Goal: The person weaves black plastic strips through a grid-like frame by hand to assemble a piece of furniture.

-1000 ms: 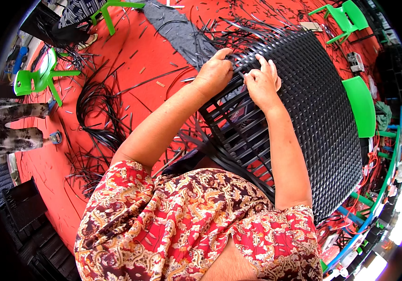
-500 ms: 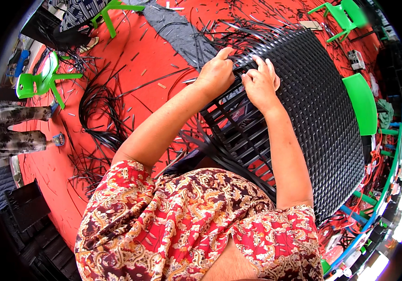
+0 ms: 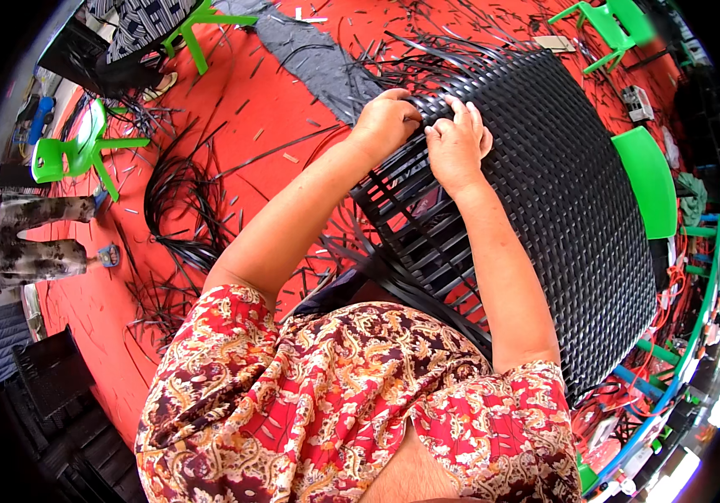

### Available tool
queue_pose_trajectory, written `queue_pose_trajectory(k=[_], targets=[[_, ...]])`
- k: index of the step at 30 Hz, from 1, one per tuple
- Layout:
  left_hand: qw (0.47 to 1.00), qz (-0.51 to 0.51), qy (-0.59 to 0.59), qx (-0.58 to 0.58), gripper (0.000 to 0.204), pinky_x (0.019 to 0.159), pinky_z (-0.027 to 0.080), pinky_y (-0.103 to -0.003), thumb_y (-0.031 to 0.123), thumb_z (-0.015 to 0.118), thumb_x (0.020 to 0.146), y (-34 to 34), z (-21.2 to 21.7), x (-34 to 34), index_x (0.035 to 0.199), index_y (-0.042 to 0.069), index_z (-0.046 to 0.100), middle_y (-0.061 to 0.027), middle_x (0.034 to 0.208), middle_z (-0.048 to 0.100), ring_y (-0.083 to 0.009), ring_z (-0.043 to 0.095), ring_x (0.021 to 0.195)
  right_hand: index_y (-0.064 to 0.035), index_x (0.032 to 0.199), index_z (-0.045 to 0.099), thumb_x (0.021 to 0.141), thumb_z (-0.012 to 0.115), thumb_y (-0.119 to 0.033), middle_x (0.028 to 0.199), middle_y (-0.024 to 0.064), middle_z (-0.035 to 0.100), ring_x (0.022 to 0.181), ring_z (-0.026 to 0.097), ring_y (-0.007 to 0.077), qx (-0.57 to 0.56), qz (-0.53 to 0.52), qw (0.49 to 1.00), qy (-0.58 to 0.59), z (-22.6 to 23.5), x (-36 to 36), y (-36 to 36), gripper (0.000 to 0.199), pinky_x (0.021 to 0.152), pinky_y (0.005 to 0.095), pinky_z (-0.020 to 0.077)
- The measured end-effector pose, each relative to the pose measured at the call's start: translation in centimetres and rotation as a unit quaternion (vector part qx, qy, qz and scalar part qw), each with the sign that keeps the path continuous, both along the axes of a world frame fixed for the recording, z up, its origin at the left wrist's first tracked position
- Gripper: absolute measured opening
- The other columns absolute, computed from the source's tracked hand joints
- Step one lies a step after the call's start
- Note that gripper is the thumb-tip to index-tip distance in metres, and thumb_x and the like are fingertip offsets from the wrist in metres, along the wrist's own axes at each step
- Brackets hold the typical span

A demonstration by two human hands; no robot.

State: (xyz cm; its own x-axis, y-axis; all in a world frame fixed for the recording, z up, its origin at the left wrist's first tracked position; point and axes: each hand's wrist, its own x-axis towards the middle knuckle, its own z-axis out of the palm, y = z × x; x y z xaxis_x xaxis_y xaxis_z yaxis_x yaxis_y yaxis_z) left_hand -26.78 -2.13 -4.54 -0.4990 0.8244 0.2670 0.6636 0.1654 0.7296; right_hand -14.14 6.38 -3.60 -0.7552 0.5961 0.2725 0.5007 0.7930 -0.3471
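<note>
A large black woven panel [image 3: 563, 201] of flat plastic strips lies tilted in front of me and to the right. Its left side shows open bars [image 3: 414, 226] where the weave stops. My left hand [image 3: 387, 126] is closed at that unfinished edge, its fingers curled around a black strip and the fingertips partly hidden. Right beside it, my right hand [image 3: 458, 152] bends its fingers over the same edge, thumb and fingertips pressed on the strips. Loose strip ends [image 3: 452, 60] fan out beyond the far edge.
Coiled black strips [image 3: 179, 201] and scattered offcuts lie on the red floor [image 3: 267, 180]. A green chair [image 3: 83, 147] stands left, another [image 3: 611, 33] far right, and a green chair back [image 3: 647, 183] by the panel. A person's legs [image 3: 41, 239] show at left; another person sits far left.
My left hand's fingers have curled down from a raised position at the edge. My right hand has shifted slightly left, and the panel has moved a little.
</note>
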Motion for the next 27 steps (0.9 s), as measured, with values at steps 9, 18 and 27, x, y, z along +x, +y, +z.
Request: queue_pose_trajectory(k=[9, 18, 27], targets=[[0.912, -0.088, -0.392, -0.084, 0.03, 0.054, 0.043, -0.024, 0.014, 0.058, 0.083, 3.0, -1.3, -0.9, 0.11, 0.001, 0.061, -0.0021, 0.075, 0.061, -0.011, 0.054, 0.059, -0.0089, 0.098, 0.062, 0.078, 0.043, -0.01, 0.101, 0.0154, 0.06, 0.102, 0.051, 0.0327, -0.096, -0.13, 0.959, 0.232, -0.2, 0.0, -0.2, 0.028, 0.088, 0.0453, 0.0366], [0.944, -0.085, -0.315, -0.057, 0.032, 0.042, 0.03, -0.017, 0.016, 0.058, 0.089, 5.0, -5.4, -6.8, 0.116, -0.001, 0.056, 0.0023, 0.064, 0.053, -0.0026, 0.041, 0.048, -0.005, 0.085, 0.064, 0.075, 0.063, -0.012, 0.126, 0.0141, 0.049, 0.121, 0.042, 0.0269, -0.003, 0.047, 0.97, 0.237, 4.2, 16.4, -6.3, 0.012, 0.099, 0.0475, 0.0278], [0.901, -0.052, -0.429, -0.035, 0.016, 0.042, 0.036, -0.018, 0.015, 0.061, 0.089, 3.0, -6.4, -7.9, 0.099, 0.003, 0.059, 0.0001, 0.073, 0.059, -0.0047, 0.052, 0.056, -0.0087, 0.084, 0.064, 0.077, 0.064, -0.006, 0.092, 0.0061, 0.063, 0.089, 0.059, 0.0259, 0.139, -0.367, 0.92, -0.001, 7.9, 51.6, -10.9, 0.008, 0.082, 0.0366, 0.0475]])
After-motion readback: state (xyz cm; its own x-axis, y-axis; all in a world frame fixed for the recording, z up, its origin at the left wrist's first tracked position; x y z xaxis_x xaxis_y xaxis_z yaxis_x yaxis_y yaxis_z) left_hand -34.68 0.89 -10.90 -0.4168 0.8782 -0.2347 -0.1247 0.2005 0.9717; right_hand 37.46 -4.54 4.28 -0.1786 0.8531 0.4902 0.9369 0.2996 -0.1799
